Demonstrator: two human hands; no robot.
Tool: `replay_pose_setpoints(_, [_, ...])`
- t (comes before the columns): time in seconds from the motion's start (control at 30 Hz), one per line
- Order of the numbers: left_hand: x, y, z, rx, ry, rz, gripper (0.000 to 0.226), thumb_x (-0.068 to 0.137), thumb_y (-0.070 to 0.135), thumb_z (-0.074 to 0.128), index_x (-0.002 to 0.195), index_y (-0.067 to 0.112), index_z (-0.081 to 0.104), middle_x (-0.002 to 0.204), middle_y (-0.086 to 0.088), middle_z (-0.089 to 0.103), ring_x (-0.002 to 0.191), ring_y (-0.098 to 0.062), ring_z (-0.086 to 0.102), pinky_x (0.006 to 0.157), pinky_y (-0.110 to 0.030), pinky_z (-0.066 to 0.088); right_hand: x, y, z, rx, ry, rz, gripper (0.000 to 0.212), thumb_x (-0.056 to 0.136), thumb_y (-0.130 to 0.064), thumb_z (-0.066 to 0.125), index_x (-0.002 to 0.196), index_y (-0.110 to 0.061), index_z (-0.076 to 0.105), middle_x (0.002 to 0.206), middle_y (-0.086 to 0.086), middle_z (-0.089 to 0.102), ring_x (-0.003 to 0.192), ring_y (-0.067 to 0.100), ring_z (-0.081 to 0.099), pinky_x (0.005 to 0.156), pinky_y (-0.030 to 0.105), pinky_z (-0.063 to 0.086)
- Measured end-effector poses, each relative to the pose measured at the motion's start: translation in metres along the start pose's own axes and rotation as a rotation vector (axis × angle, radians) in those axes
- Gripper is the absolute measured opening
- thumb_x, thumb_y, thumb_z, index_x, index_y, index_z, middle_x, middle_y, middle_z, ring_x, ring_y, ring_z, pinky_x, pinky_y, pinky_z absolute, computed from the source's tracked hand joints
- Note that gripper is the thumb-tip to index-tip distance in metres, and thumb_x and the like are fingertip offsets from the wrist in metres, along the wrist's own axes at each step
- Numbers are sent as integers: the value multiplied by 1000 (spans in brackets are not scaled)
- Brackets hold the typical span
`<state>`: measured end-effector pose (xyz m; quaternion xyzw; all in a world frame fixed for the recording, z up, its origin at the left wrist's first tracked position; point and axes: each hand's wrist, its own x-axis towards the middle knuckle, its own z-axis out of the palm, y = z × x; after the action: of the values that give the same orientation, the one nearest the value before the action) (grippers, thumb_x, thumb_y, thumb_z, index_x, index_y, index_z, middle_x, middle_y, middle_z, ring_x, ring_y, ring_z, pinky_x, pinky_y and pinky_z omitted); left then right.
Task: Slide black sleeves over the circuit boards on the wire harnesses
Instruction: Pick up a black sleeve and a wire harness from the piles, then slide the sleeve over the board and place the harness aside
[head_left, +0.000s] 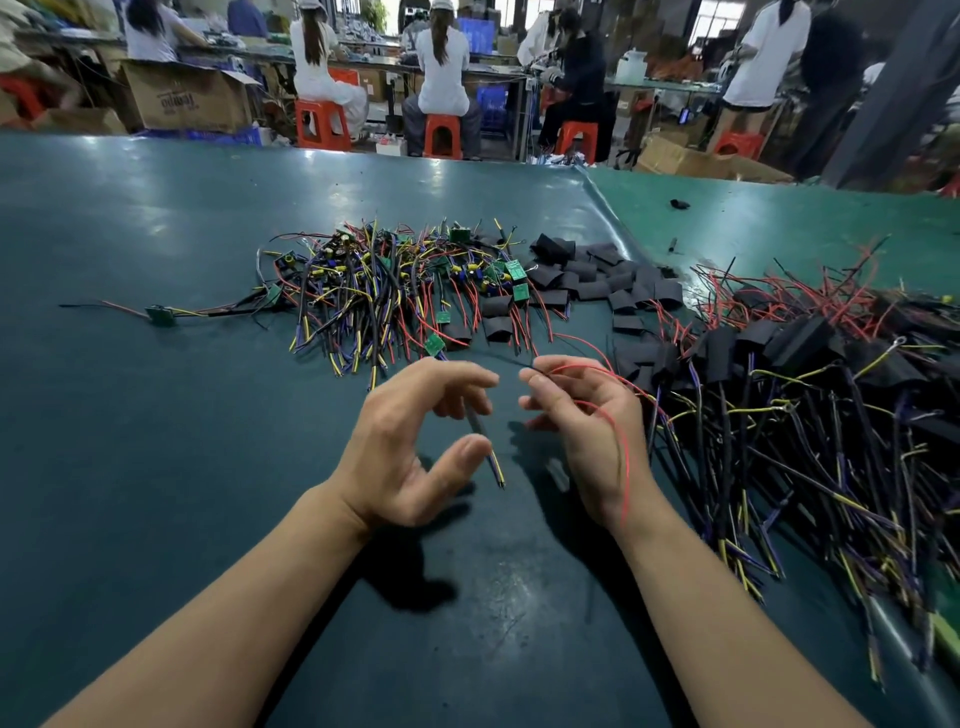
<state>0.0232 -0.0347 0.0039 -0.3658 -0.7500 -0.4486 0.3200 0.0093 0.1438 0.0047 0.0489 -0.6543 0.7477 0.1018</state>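
Left hand (410, 441): grip curled round the black-jacketed lead with yellow and blue tips (483, 436); its small green circuit board (434, 344) hangs over the dark green desk (156, 467). Right hand (582, 415) pinches thin red wires (621, 441), I judge to gather them for threading. Flat black sleeves (597, 275) wait beyond.

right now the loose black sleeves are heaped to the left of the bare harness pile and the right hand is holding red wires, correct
Not quite. The head view shows the loose black sleeves heaped to the right of the bare harness pile, not the left. The rest stands: the right hand is holding red wires.
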Motion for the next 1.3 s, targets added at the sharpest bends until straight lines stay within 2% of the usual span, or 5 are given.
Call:
replay_pose_setpoints(0.13, [2,-7,7,242,-65,-25,22,92,26,61,82,8,70,72,3,63,63,-19,56,62,-36,49,3,-6,-3,350,-10,137,21,83,4,67,101,-5,62,79,11,67,67,21,68,66,25,57])
replay_pose_setpoints(0.4, [2,-10,11,110,-154,-250,33,92,34,60,113,10,70,95,10,70,76,-5,64,74,-28,54,-5,-3,-1,81,-161,161,7,72,-13,77,76,-13,71,70,7,71,61,15,67,58,24,57])
replay_pose_setpoints(0.7, [3,-13,11,-124,-156,-465,21,88,16,70,107,23,70,86,8,71,65,-32,61,62,-47,52,-5,-1,-5,100,-227,142,17,84,3,68,80,-14,71,86,12,72,78,22,69,67,31,59])
replay_pose_setpoints(0.93, [6,-12,13,-59,-21,-372,34,80,-2,74,109,15,68,93,8,69,63,-10,54,63,-21,49,-1,-1,-2,378,-159,254,18,65,3,71,73,-8,59,97,16,71,83,24,71,82,29,58])
replay_pose_setpoints(1.3, [5,-13,12,-39,87,-217,15,76,-5,70,77,8,62,108,-10,63,87,-20,68,76,-31,55,6,-11,-4,425,-33,390,1,89,-10,63,90,-10,62,88,11,75,66,24,71,53,24,56])
